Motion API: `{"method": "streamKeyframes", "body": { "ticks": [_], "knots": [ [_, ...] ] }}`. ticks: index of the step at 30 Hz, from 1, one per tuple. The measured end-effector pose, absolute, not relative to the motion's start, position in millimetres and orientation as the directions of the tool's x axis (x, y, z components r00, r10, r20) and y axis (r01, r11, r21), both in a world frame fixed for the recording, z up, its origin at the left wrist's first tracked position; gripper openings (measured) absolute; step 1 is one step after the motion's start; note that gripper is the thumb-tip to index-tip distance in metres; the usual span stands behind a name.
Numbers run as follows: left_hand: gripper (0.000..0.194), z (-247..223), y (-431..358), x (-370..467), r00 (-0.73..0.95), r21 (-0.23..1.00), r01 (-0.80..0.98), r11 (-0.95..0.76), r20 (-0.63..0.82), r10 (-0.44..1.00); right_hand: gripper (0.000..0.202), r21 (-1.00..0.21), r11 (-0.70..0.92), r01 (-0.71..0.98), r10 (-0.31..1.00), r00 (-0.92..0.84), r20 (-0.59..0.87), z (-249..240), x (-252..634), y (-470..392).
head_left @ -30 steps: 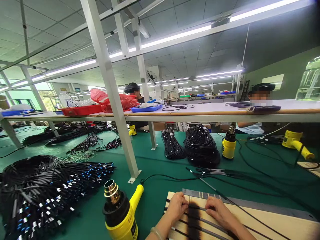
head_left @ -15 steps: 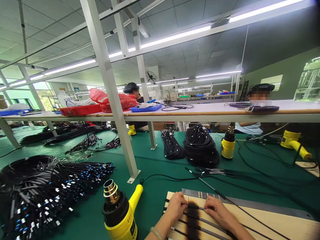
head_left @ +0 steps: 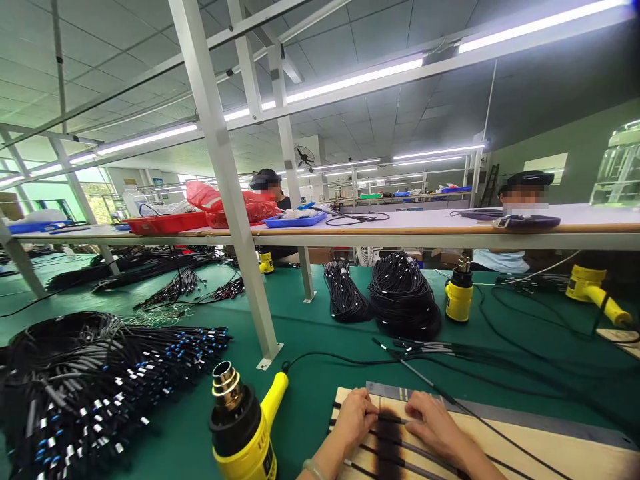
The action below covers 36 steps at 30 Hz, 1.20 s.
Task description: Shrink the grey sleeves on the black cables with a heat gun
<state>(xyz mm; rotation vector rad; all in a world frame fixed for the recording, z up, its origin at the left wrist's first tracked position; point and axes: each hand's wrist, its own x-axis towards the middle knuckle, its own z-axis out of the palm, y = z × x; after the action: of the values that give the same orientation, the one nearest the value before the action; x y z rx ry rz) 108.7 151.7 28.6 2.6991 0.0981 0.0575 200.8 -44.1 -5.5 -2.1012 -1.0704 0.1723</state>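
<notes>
My left hand (head_left: 356,419) is closed in a pinch on a black cable (head_left: 396,420) lying across a pale wooden board (head_left: 525,433). My right hand (head_left: 431,421) has its fingers bent and closed on the same cable, a short way to the right. Between the two hands the cable crosses a dark scorched band (head_left: 389,448) on the wood. Several more black cables (head_left: 417,448) run side by side below it, partly covered by my right hand and forearm. Along the board's far edge lies a grey metal strip (head_left: 545,415).
Left of the board stands a yellow heat gun (head_left: 245,427), nozzle up. A large pile of black cables (head_left: 100,387) fills the left side. Coiled cable bundles (head_left: 403,293) and another heat gun (head_left: 459,293) stand farther back. A metal post (head_left: 235,200) supports the shelf (head_left: 425,230); two people are beyond.
My right hand has edged slightly left along the cable, nearer to my left hand. The whole view has shifted a little; the left hand keeps its pinch.
</notes>
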Motion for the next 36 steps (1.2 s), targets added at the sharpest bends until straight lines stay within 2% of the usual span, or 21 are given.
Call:
{"method": "streamKeyframes", "body": {
  "ticks": [3,21,32,36],
  "knots": [
    [0.017,27,152,109,0.996,0.422,0.07,-0.904,0.027,0.09,0.018,-0.664,-0.37,0.65,0.75,0.631,0.2,0,196,-28],
    [0.024,17,155,111,0.997,0.405,0.038,-0.914,0.048,0.062,0.014,-0.704,-0.288,0.649,0.79,0.576,0.208,6,184,-12],
    [0.024,17,154,110,0.996,0.385,0.023,-0.923,0.067,0.053,0.016,-0.687,-0.311,0.657,0.796,0.575,0.189,10,183,-13],
    [0.018,16,155,110,0.997,0.377,0.019,-0.926,0.064,0.046,0.016,-0.676,-0.331,0.659,0.786,0.588,0.189,12,181,-11]
  ]
}}
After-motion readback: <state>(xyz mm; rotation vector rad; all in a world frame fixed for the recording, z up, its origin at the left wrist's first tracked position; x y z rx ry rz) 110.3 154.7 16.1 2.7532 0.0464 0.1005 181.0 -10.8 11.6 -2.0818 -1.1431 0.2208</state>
